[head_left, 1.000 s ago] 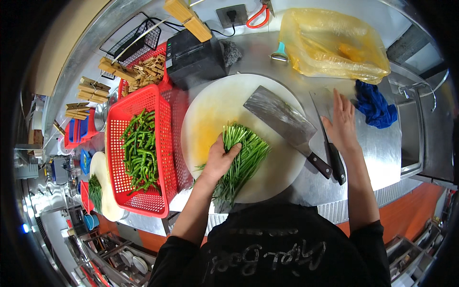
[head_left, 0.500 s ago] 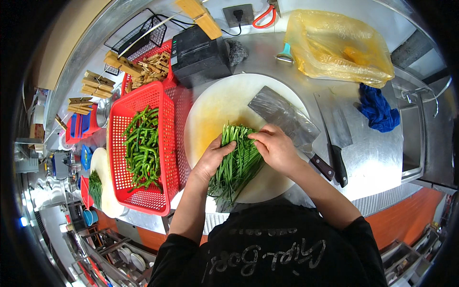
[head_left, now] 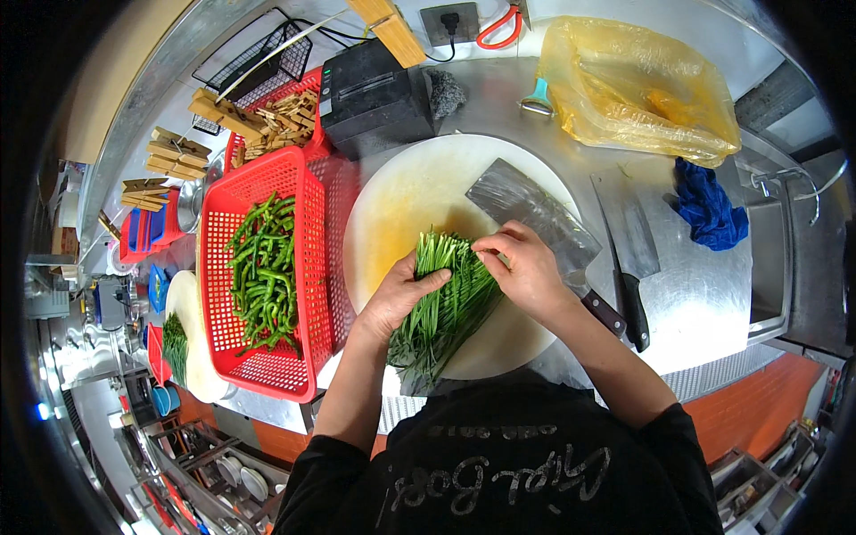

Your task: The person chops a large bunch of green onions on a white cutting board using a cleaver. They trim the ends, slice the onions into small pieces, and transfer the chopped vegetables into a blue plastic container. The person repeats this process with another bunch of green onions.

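Brings right hand from counter to greens on board, nearly closing it at their edge with hold unclear, gripping them in curled left hand, so working two-handed.

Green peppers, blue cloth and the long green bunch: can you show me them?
Green peppers (head_left: pixel 266 278), head view: middle of the pile.
Blue cloth (head_left: pixel 709 209), head view: its crumpled middle.
Long green bunch (head_left: pixel 439 323), head view: middle of its leaves.

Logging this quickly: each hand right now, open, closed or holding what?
Left hand: closed, holding the bunch of green stalks.
Right hand: closed in a pinch at the bunch's upper right edge; whether it grips stalks can't be told.
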A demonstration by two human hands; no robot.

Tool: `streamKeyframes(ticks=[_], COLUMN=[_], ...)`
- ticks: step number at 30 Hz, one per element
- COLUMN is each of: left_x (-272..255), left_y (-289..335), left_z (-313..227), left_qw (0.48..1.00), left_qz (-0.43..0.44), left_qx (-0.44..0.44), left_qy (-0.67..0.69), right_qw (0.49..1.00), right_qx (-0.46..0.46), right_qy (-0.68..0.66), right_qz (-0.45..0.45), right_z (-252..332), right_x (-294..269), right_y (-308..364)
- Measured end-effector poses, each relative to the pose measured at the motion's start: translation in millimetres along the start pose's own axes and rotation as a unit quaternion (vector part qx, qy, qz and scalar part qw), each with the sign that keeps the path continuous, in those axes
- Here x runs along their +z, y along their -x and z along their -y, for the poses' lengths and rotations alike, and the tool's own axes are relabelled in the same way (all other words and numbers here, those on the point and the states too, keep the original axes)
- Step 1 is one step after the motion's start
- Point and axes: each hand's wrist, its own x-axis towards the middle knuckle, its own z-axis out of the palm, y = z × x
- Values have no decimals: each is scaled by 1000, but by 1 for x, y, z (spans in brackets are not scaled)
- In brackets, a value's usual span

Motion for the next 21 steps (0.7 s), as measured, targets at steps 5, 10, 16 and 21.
streamKeyframes(ticks=[5, 10, 16, 21], left_x=[5, 16, 54, 32], left_y=[0, -2, -3, -13], left_z=[-4, 10, 3, 0], left_qw=[998, 977, 776, 889], left_qz=[3, -55, -198, -172], left_qx=[21, 103, 181, 130], left_qy=[-59, -177, -570, -405], right_qw=[998, 991, 971, 964], right_qx=[-32, -53, -76, -69], right_qy=[41, 124, 200, 226], right_qz=[-21, 15, 110, 124], right_z=[-7, -17, -10, -11], right_x=[-6, -28, -24, -21], right_y=[-1, 25, 56, 71])
